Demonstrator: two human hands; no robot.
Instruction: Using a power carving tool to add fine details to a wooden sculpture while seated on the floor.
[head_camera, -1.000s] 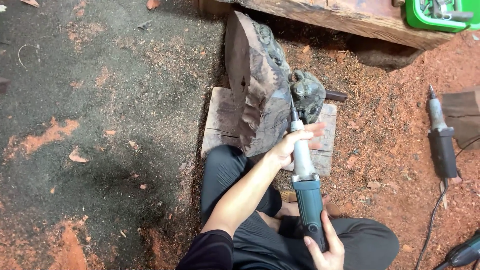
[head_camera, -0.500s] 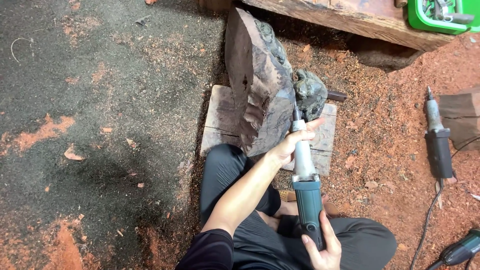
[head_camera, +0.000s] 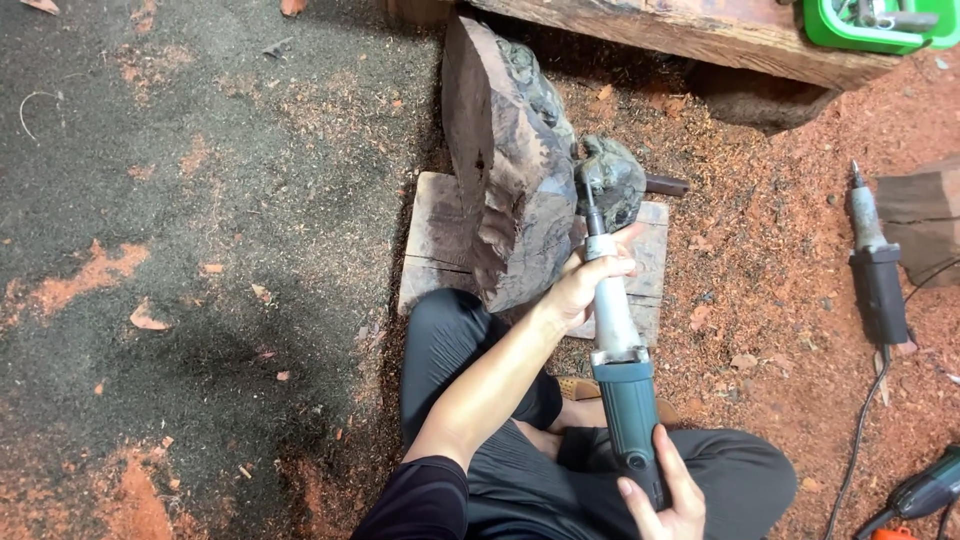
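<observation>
Sawdust floor (head_camera: 200, 200): both hands grip grinder (head_camera: 625, 370) against carving (head_camera: 520, 160).

Die grinder (head_camera: 618, 370) — long, slim; teal-green rear body, silver metal neck, thin bit at tip; held nearly upright in view, tilted slightly left, bit touching carving; left hand (head_camera: 585, 282) wrapped round silver neck, right hand (head_camera: 660, 495) gripping teal rear end.

Wood carving (head_camera: 520, 165) — dark, rough-cut block with carved knobbly front; stands on edge on pale wooden board (head_camera: 435, 235); sawdust around.

Grinder (head_camera: 618, 350): I'm seeing a dull bare-metal neck and matt teal plastic body.
Carving block (head_camera: 515, 160): rough, dark, weathered wood.
Base board (head_camera: 440, 235): pale, unfinished wood.
Floor (head_camera: 200, 200): gritty, showing reddish sawdust.
</observation>
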